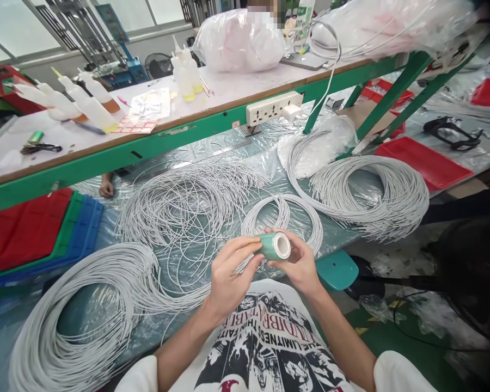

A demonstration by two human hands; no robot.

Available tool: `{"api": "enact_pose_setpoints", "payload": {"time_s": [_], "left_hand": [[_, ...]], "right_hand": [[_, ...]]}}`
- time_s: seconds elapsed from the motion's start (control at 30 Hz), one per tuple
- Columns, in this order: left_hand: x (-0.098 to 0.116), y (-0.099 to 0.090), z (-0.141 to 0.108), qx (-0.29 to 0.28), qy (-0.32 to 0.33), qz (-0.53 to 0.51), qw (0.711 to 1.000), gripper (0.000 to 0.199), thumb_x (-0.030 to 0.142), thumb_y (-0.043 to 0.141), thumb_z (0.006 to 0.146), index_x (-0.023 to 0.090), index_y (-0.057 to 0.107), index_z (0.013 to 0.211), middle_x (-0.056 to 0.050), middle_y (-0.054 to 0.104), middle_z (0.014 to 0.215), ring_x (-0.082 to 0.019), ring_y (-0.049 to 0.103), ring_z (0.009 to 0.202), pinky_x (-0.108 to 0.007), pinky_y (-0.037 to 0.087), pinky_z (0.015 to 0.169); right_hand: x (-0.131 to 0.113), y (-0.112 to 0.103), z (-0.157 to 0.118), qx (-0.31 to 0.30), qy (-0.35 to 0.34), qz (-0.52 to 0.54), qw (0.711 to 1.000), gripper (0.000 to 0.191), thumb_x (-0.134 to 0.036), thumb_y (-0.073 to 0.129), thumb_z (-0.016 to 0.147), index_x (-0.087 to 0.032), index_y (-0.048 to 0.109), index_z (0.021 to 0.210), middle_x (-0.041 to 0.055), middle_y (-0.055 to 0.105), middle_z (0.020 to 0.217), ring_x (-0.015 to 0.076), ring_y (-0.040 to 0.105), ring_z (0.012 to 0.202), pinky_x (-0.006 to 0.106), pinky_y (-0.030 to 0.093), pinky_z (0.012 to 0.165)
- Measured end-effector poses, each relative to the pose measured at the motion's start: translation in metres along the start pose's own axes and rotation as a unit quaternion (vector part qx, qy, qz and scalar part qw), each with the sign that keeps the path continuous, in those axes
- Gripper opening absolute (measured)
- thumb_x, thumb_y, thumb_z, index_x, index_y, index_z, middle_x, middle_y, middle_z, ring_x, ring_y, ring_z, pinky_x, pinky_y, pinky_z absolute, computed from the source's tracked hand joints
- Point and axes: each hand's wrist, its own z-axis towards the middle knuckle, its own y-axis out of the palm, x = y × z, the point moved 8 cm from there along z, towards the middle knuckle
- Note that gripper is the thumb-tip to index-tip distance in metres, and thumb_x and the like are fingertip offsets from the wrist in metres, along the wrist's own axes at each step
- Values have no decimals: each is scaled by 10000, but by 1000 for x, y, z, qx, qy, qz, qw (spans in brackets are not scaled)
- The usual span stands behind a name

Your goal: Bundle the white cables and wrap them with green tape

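- Left hand (228, 280): fingers curled, thumb and fingertips pinching the near end of a small green tape roll with white core (275, 245).
- Right hand (297, 267): cupped under and behind the roll, gripping it; roll held just above the table edge, in front of the chest.
- Small loop of thin white cables (283, 215) just beyond the hands.
- Larger white cable coils (375, 196) right, another (85, 316) left, on the plastic-covered table (237, 155).
- Green-edged shelf (147, 144) above carries squeeze bottles (85, 103).
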Motion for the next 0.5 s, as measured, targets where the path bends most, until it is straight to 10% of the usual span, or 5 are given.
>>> {"api": "enact_pose_setpoints", "payload": {"time_s": [0.13, 0.5], "left_hand": [[-11, -2, 5, -18, -80, -40, 996, 149, 137, 639, 845, 223, 684, 957, -30, 685, 1010, -162, 629, 969, -351, 511, 885], [-1, -2, 15, -96, 3, 6, 995, 309, 150, 592, 878, 253, 643, 1164, -61, 659, 1054, -165, 619, 965, -337, 523, 836]], "right_hand": [[-9, 5, 1, -25, -28, -41, 998, 548, -309, 815, 697, -253, 619, 1205, 75, 629, 1227, 262, 575, 1165, 392, 475, 1007], [-24, 5, 5, -46, -65, -149, 986, 450, -269, 740, 779, -285, 622, 1213, 56, 630, 1217, 249, 555, 1160, 435, 443, 1023]]}}
